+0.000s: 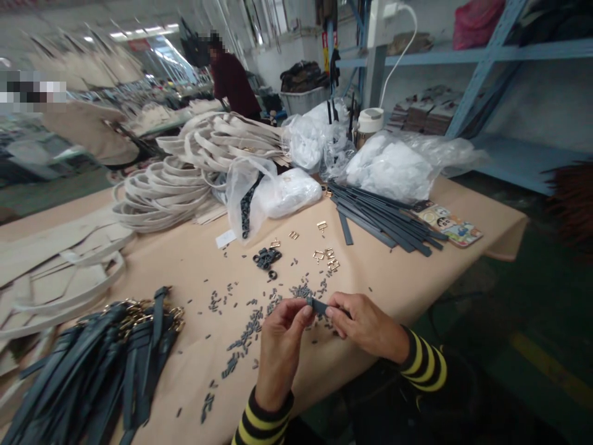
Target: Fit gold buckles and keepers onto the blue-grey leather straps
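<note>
Between my two hands, above the table's near edge, is a dark grey strap (319,306). My left hand (288,330) pinches its left end between thumb and fingers. My right hand (359,318) grips the other end, fingers closed. Whether a small loop or buckle sits at the left end, I cannot make out. Below and left of the hands lie many small dark grey pieces (250,330) scattered over the paper. Beyond them are a little heap of dark loops (266,258) and several gold-coloured metal buckles (330,254).
Dark straps with gold hardware (106,352) are piled at left. Coiled cream straps (162,191), plastic bags (389,164) and a bundle of flat dark strips (380,216) lie farther back on the table (407,272). Blue shelves (445,55) stand behind; a person (234,83) is beyond the table.
</note>
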Motion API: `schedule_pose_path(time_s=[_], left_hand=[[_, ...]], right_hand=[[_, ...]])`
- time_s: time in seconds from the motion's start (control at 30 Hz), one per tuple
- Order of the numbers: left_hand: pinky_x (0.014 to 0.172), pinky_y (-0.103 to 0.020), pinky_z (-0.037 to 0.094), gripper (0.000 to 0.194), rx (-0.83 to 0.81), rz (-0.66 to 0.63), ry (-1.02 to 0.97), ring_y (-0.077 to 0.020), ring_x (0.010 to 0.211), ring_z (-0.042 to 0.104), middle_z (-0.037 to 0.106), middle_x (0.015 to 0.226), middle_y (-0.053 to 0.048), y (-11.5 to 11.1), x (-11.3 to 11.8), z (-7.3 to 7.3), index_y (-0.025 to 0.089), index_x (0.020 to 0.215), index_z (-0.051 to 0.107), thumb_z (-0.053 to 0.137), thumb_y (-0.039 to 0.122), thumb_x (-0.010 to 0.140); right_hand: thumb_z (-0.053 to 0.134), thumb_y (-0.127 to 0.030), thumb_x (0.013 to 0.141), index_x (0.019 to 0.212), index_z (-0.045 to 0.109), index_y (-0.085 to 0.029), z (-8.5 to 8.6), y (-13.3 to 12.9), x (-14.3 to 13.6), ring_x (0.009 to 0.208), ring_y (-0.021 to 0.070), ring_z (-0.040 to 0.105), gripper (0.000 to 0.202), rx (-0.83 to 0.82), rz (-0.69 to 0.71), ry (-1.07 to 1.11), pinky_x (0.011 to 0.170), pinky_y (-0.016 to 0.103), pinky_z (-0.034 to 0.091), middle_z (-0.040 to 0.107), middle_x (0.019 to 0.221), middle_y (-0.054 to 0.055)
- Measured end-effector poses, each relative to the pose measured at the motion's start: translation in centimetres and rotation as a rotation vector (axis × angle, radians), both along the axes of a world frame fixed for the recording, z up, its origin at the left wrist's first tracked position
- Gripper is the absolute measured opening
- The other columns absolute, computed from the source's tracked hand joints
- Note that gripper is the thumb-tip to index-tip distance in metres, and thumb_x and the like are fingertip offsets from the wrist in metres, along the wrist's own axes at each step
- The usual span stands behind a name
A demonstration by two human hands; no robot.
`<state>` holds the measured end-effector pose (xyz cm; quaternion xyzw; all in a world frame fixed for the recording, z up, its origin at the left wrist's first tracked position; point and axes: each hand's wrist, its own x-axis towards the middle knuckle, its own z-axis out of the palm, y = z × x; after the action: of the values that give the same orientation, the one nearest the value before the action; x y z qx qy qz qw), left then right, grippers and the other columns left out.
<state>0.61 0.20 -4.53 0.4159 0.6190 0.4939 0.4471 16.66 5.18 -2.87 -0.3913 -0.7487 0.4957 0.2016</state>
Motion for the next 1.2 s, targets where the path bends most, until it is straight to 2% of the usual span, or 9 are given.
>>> schedule_pose_path(time_s=[0.17,0.33,0.5,0.73,0.8,0.93,1.0,1.07,1.2], left_hand=[[0.068,-0.025,0.045,0.015,0.07,-0.202,0.242,-0.0138,0.072,0.057,0.062,0.079,-0.002,-2.0,1.6,0.1,0.017,0.087,0.06,0.059,0.026,0.075],[0.061,-0.025,0.043,0.02,0.013,-0.099,0.042,-0.0125,0.065,0.053,0.057,0.071,-0.002,-2.7,2.1,-0.1,0.015,0.085,0.057,0.053,0.034,0.078],[0.06,-0.022,0.037,0.025,-0.006,-0.245,0.053,-0.0093,0.059,0.045,0.05,0.06,0.001,-2.1,2.5,-0.5,0.013,0.067,0.053,0.053,0.035,0.079],[0.056,-0.022,0.039,0.025,-0.113,-0.176,-0.267,-0.0083,0.057,0.046,0.049,0.063,0.002,-0.4,1.8,-0.3,0.015,0.073,0.046,0.046,0.038,0.083],[0.058,-0.023,0.041,0.028,-0.092,-0.254,0.014,-0.0104,0.059,0.049,0.051,0.063,0.001,1.4,0.6,0.3,0.015,0.073,0.048,0.042,0.04,0.085],[0.08,-0.026,0.043,0.027,0.152,-0.185,1.105,-0.0157,0.087,0.054,0.059,0.093,-0.008,7.9,-3.4,1.0,0.014,0.094,0.053,0.032,0.029,0.089],[0.088,-0.033,0.039,0.025,0.152,-0.183,1.306,-0.0218,0.101,0.05,0.056,0.105,-0.014,11.7,-5.6,0.8,0.011,0.098,0.054,0.034,0.022,0.087],[0.083,-0.036,0.042,0.022,0.097,-0.26,1.398,-0.0248,0.093,0.053,0.059,0.093,-0.014,14.7,-7.2,0.5,0.011,0.086,0.058,0.037,0.018,0.084],[0.068,-0.035,0.044,0.023,0.006,-0.397,1.525,-0.0237,0.075,0.055,0.056,0.073,-0.013,17.4,-8.3,-0.2,0.011,0.07,0.058,0.038,0.011,0.079]], right_hand=[[0.041,-0.02,0.084,0.062,0.045,-0.015,0.8,-0.4,1.8,0.052,0.0072,0.043,0.023,0.03,0.261,-0.032,0.055,0.02,0.031,0.047,0.054,-0.003],[0.032,-0.034,0.091,0.084,0.044,-0.016,-0.4,-2.1,1.7,0.051,0.008,0.044,0.022,-0.099,0.125,0.083,0.054,0.02,0.033,0.046,0.054,-0.005],[0.041,-0.039,0.088,0.092,0.044,-0.015,-1.2,-2.6,1.1,0.059,0.0108,0.052,0.024,-0.037,0.054,0.043,0.057,0.021,0.036,0.055,0.063,-0.001],[0.038,-0.028,0.087,0.087,0.046,-0.015,-1.1,-0.5,2.1,0.045,0.0054,0.049,0.015,-0.336,0.191,0.135,0.044,0.016,0.038,0.057,0.066,-0.001],[0.039,-0.028,0.086,0.086,0.047,-0.014,-1.3,0.5,2.3,0.044,0.0042,0.048,0.016,-0.372,0.165,0.2,0.043,0.016,0.038,0.059,0.072,0.001],[0.04,-0.031,0.086,0.08,0.046,-0.012,-2.2,2.8,2.1,0.041,0.0019,0.04,0.021,-0.358,-0.031,0.274,0.04,0.014,0.034,0.058,0.07,0.001],[0.04,-0.034,0.086,0.08,0.045,-0.012,-2.8,3.6,1.9,0.039,0.0024,0.038,0.023,-0.394,-0.067,0.294,0.038,0.014,0.032,0.053,0.062,-0.002],[0.039,-0.036,0.087,0.081,0.045,-0.013,-3.3,4.0,1.8,0.038,0.0033,0.037,0.025,-0.441,-0.061,0.288,0.037,0.014,0.031,0.046,0.053,-0.005],[0.038,-0.039,0.087,0.08,0.046,-0.012,-3.7,4.3,1.9,0.037,0.0036,0.036,0.029,-0.485,-0.031,0.287,0.038,0.014,0.031,0.041,0.048,-0.007]])
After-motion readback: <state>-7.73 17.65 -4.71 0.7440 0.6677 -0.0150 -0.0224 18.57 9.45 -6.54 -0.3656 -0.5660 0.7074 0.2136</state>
